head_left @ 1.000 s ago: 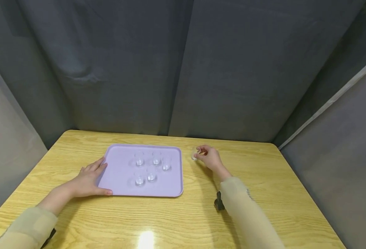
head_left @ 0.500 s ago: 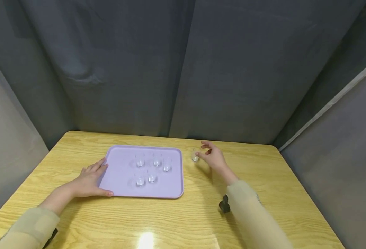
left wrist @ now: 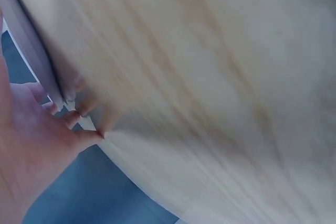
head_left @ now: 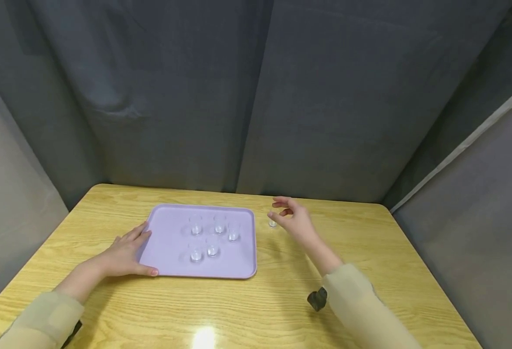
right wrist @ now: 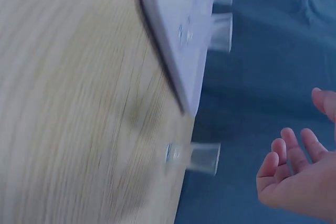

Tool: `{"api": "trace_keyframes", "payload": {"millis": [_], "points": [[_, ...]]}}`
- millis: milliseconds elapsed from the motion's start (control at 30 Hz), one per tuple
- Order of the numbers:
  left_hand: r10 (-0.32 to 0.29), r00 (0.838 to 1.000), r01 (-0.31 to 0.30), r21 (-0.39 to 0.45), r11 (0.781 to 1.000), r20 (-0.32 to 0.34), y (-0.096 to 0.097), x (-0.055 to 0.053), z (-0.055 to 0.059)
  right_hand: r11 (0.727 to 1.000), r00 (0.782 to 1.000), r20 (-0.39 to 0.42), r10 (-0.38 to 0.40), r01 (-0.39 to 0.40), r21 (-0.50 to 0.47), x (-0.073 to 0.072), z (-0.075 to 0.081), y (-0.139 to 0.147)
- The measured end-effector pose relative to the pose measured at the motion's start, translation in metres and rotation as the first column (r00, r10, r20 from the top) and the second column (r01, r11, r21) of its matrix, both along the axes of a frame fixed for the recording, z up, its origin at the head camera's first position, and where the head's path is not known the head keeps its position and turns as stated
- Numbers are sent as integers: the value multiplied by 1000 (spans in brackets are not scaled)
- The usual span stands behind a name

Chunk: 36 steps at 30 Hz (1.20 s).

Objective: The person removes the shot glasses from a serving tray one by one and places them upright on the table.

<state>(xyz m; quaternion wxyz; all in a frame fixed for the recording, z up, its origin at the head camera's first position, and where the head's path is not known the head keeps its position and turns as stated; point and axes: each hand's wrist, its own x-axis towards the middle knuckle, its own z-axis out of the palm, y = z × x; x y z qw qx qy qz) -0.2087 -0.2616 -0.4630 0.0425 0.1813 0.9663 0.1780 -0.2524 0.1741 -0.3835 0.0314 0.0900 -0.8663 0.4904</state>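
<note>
Purple tray (head_left: 164,237) is sitting on the wood table (head_left: 238,305) with five glasses (head_left: 212,248) standing on it, left hand (head_left: 122,254) resting spread-fingered at its left edge. Right hand (head_left: 298,223) is hovering, thumb and fingers apart, just above a sixth glass (right wrist: 205,158) standing beside the tray.

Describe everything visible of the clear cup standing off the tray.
The clear cup looks like glass or plastic, with a thick-looking base and sides flaring slightly to the rim. It stands upright on the wood-grain table, right of the tray. The right hand is close but not touching it.
</note>
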Motion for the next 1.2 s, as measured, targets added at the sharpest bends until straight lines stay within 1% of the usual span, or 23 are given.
{"api": "trace_keyframes", "payload": {"millis": [100,200,333,433,500,567,633,733,800,967,1100,1200], "points": [[8,1000,-8,29,1000,15,0,2,0,999,1000,6,12,-12,-40,10,4,-9],[12,1000,-13,43,999,25,0,6,1,996,1000,16,23,-21,-82,20,5,-19],[8,1000,-8,47,999,11,0,8,-1,994,999,38,26,-22,-104,31,5,-31],[4,1000,-4,58,998,0,-2,8,-2,993,999,36,37,-33,-110,39,3,-40],[-1,1000,1,59,998,-5,-3,8,-3,991,998,25,56,-52,-119,45,1,-47],[-1,1000,2,58,998,-7,-4,8,-4,989,997,31,74,-69,-131,55,8,-55],[-4,1000,4,57,998,-8,-6,8,-5,986,996,32,86,-80,-147,59,5,-62],[-4,1000,4,58,998,-2,-6,8,-5,982,994,35,108,-101,-160,62,-1,-73],[-1,1000,1,54,999,6,-6,8,-3,980,992,36,125,-117,-164,57,-15,-79],[9,1000,-10,36,999,17,-4,7,0,973,981,90,171,-154,-175,55,-32,-92],[6,1000,-7,34,999,18,-1,8,2,967,975,125,181,-154,-201,52,-44,-101],[0,1000,0,29,1000,13,0,8,2,969,973,155,169,-135,-205,48,-51,-108]]}}
